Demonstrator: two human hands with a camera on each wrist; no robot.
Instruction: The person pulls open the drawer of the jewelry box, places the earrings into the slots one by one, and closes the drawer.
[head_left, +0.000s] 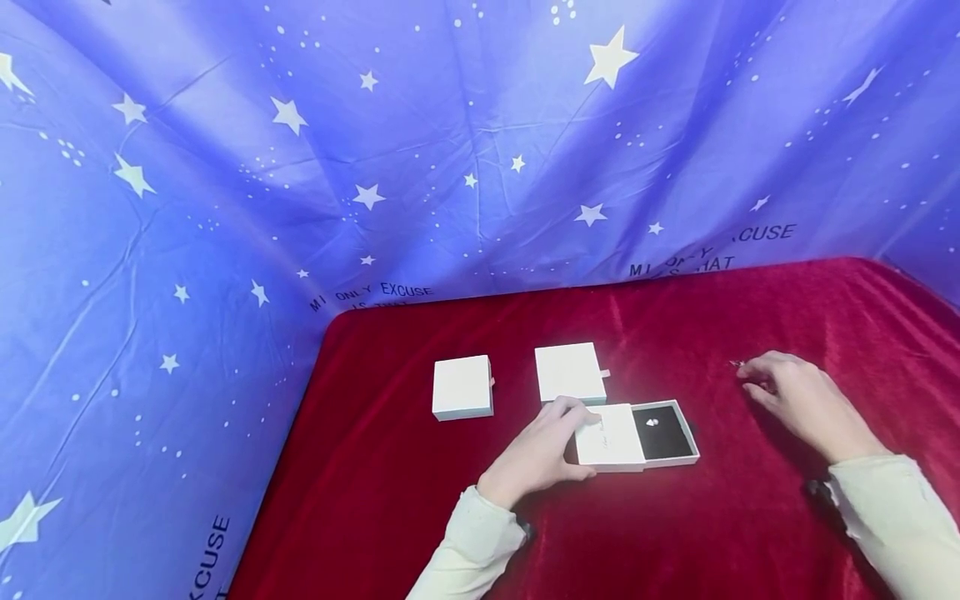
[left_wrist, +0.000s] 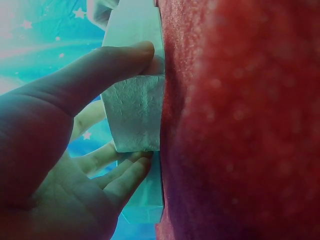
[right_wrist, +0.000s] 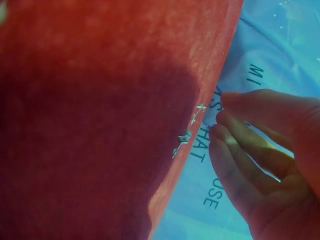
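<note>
My left hand (head_left: 536, 454) grips a white drawer-style jewellery box (head_left: 613, 450) by its sleeve, thumb along the near side and fingers at the far side. The box's drawer (head_left: 667, 446) sticks out to the right, showing a black lining with a small pale, shiny piece (head_left: 652, 422) on it. In the left wrist view the thumb (left_wrist: 142, 49) lies against the white side of the box (left_wrist: 132, 110). My right hand (head_left: 806, 404) hovers at the right with bent fingers and nothing between them. Close by its fingertips lie small silvery, sprig-like jewellery pieces (right_wrist: 183, 140) on the cloth.
Two more white boxes stand on the red velvet cloth (head_left: 420, 517): a left one (head_left: 461, 385) and a middle one (head_left: 570, 371) right behind the gripped box. Each has a small pull tab on its right side. A blue star-printed curtain (head_left: 450, 125) hangs behind and at the left.
</note>
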